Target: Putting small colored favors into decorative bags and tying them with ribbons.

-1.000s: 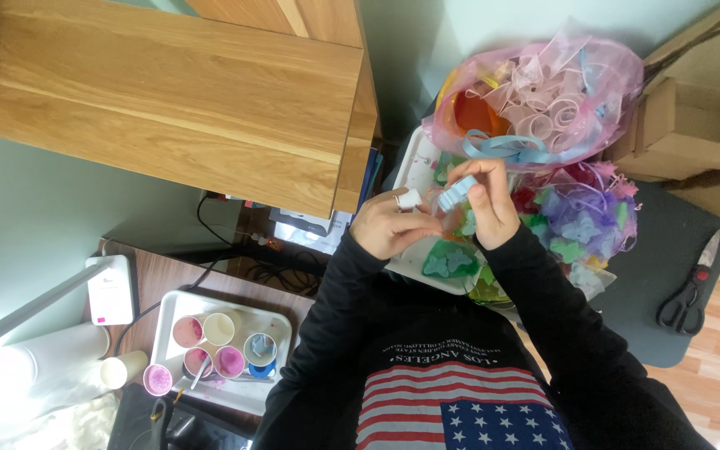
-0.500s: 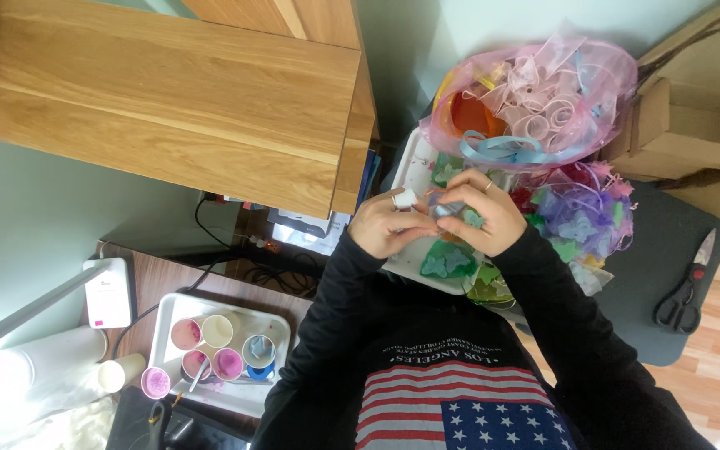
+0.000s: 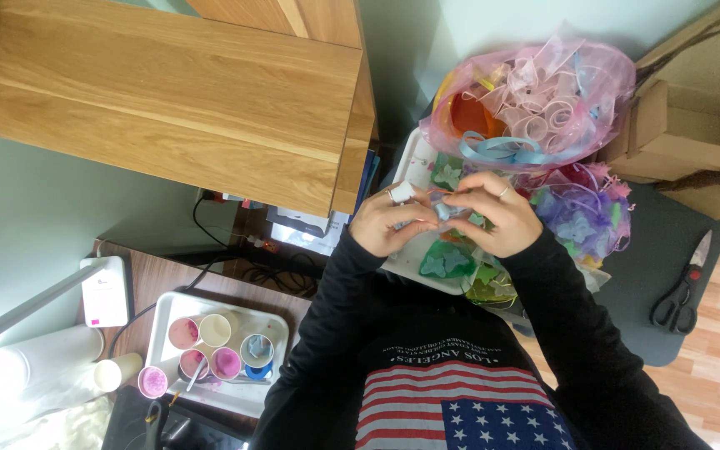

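My black sleeves run up from my chest to my two hands, which meet over a white tray (image 3: 417,158). My left hand (image 3: 389,223) is curled, its fingers closed around a small white-capped piece (image 3: 402,192) that sticks out at the top of the fist. My right hand (image 3: 497,218) is curled too, with a ring on one finger, and its fingertips pinch a small pale blue piece of fabric (image 3: 443,210) that sits between the two hands, touching both. Just below my hands, on the tray, lies a green butterfly-shaped piece (image 3: 447,262) with more green and yellow pieces beside it.

To my left, lower down, a white tray of paint cups (image 3: 210,346) rests on a brown counter (image 3: 156,283), the cups holding pink, purple and blue; one more pink cup (image 3: 152,382) stands just outside that tray. A white box (image 3: 107,292) lies near it with a dark cable running off.

To my right, a pair of black-handled scissors (image 3: 682,287) lies on a dark mat (image 3: 652,250), well apart from my hands. Just beyond my right hand is a heap of purple ribbon (image 3: 585,217), and farther on a clear pink bag (image 3: 535,92) stuffed with curled ribbons in pink, orange and blue. Cardboard boxes (image 3: 693,133) stand beside it, and a wooden shelf (image 3: 185,100) fills the far left.
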